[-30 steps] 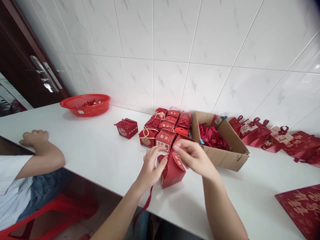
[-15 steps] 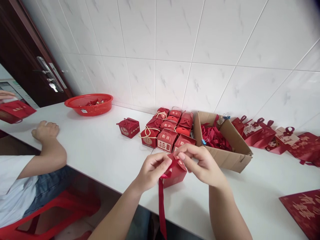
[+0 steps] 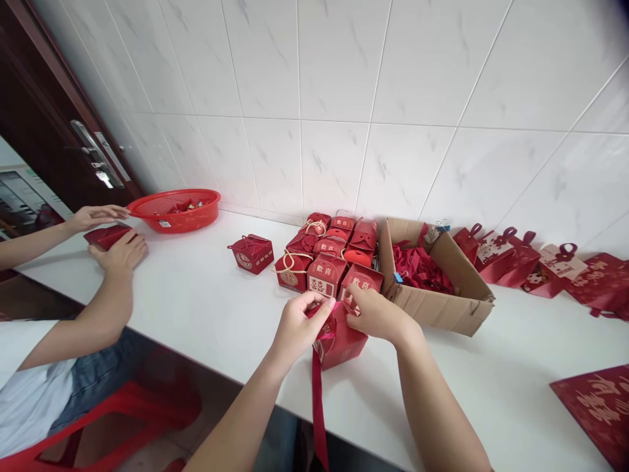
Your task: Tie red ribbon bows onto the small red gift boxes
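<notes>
A small red gift box (image 3: 344,344) stands on the white table (image 3: 206,308) near its front edge. My left hand (image 3: 299,324) pinches a red ribbon (image 3: 318,400) at the box's top; the ribbon's tail hangs down past the table edge. My right hand (image 3: 376,314) is closed on the box's top flaps, just right of my left hand. Behind the box is a cluster of several finished red gift boxes (image 3: 329,252).
A cardboard carton (image 3: 442,295) with red ribbons stands to the right. Flat red bags (image 3: 511,262) lie along the wall, a red sheet (image 3: 597,406) at the right front. At left, another person's hands (image 3: 118,252) hold a red box beside a red basket (image 3: 174,210).
My hands have moved closer together on the box top, with the ribbon pulled up there. The person at left brought both hands with a red box onto the table near the basket.
</notes>
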`<state>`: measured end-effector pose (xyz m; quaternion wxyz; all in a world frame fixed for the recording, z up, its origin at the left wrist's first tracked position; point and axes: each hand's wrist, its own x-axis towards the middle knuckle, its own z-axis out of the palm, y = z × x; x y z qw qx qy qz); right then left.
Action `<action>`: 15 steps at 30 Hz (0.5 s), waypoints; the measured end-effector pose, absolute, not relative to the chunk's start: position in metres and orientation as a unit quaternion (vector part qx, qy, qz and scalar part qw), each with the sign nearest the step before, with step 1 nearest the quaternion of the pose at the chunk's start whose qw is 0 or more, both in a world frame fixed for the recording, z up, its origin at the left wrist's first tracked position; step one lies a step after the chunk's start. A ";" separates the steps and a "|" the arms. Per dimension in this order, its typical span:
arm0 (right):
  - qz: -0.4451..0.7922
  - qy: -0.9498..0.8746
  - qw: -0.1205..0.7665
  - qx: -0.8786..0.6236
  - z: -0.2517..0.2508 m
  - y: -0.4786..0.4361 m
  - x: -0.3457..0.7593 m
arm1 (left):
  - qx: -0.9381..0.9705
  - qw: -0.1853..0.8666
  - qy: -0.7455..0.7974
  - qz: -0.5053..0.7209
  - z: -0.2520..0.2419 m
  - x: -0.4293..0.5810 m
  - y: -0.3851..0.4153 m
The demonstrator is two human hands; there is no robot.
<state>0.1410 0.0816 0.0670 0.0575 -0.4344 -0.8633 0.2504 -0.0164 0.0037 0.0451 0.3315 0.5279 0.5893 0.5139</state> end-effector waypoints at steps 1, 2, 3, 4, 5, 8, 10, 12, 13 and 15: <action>0.252 -0.867 0.070 -0.424 0.066 0.082 0.142 | 0.529 0.329 0.592 0.511 0.044 -0.016 0.004; 0.255 -0.870 0.090 -0.412 0.066 0.082 0.142 | 0.531 0.322 0.597 0.508 0.043 -0.016 0.004; 0.259 -0.873 0.114 -0.398 0.066 0.083 0.143 | 0.533 0.312 0.602 0.505 0.041 -0.016 0.003; 0.267 -0.874 0.137 -0.381 0.066 0.082 0.144 | 0.536 0.299 0.608 0.504 0.040 -0.016 0.003; 0.278 -0.875 0.157 -0.363 0.066 0.082 0.144 | 0.539 0.286 0.612 0.503 0.039 -0.015 0.003; 0.307 -0.880 0.183 -0.312 0.068 0.079 0.144 | 0.548 0.251 0.619 0.504 0.036 -0.014 0.004; 0.324 -0.881 0.187 -0.289 0.070 0.076 0.143 | 0.555 0.222 0.627 0.500 0.036 -0.014 0.004; 0.345 -0.875 0.197 -0.276 0.071 0.074 0.143 | 0.562 0.190 0.638 0.491 0.038 -0.013 0.003; 0.357 -0.869 0.205 -0.273 0.072 0.073 0.144 | 0.565 0.178 0.643 0.485 0.039 -0.013 0.001; 0.380 -0.859 0.217 -0.266 0.072 0.072 0.145 | 0.571 0.167 0.650 0.473 0.043 -0.012 -0.001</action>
